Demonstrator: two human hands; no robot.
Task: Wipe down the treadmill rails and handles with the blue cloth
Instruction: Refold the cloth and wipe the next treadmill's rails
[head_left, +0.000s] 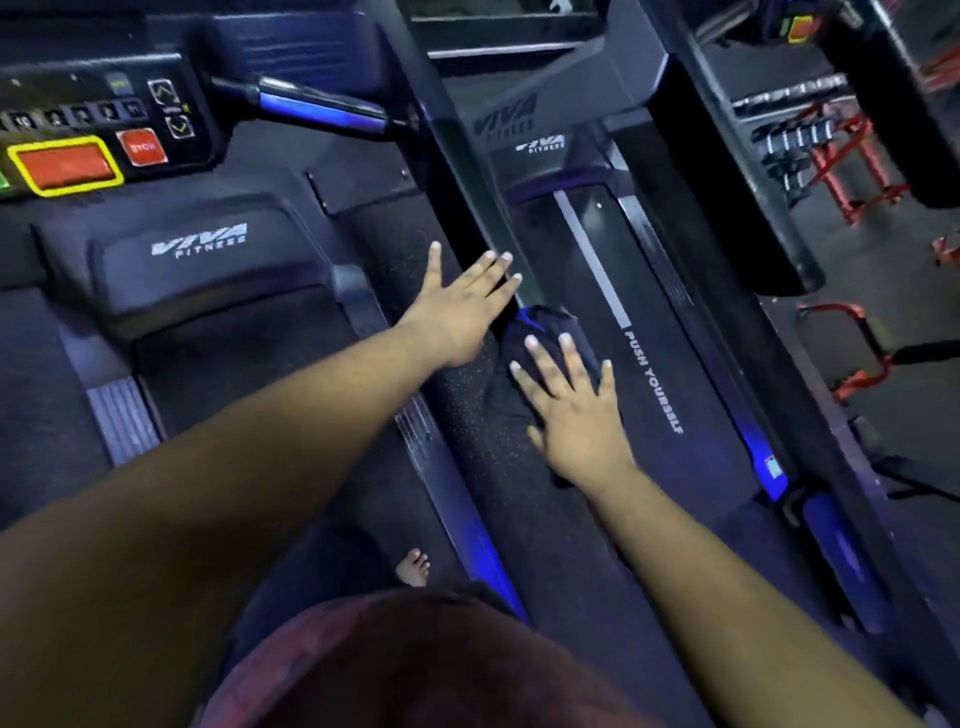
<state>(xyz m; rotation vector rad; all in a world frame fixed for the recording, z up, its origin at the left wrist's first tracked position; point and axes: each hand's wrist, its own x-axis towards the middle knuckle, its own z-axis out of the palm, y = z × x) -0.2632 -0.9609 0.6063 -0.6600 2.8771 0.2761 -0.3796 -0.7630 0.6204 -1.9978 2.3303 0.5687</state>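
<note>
We are looking down between two treadmills in a dim gym, with a weight rack (831, 156) well apart at the upper right and speckled floor matting (467, 415) running between the machines. The nearer treadmill's console (93, 130) is showing at the upper left, while the neighbouring treadmill deck (675, 322) is stretching away on the right, its side rail (597, 260) catching a pale stripe of light. Our left hand (462, 306) is reaching forward with straight, spread fingers, holding nothing and seeming to touch the dark upright edge beside the deck. Our right hand (566, 405) is lying flat, its fingers straight and slightly fanned, pressing on the blue cloth (540, 322), which is bunched at the deck's near edge, just beside the rail. The cloth is looking soft, light and limp, so we are judging that a flat palm will slide it best along the smooth, hard rails, and that gathering its loose folds under the fingers should stop it slipping free.
</note>
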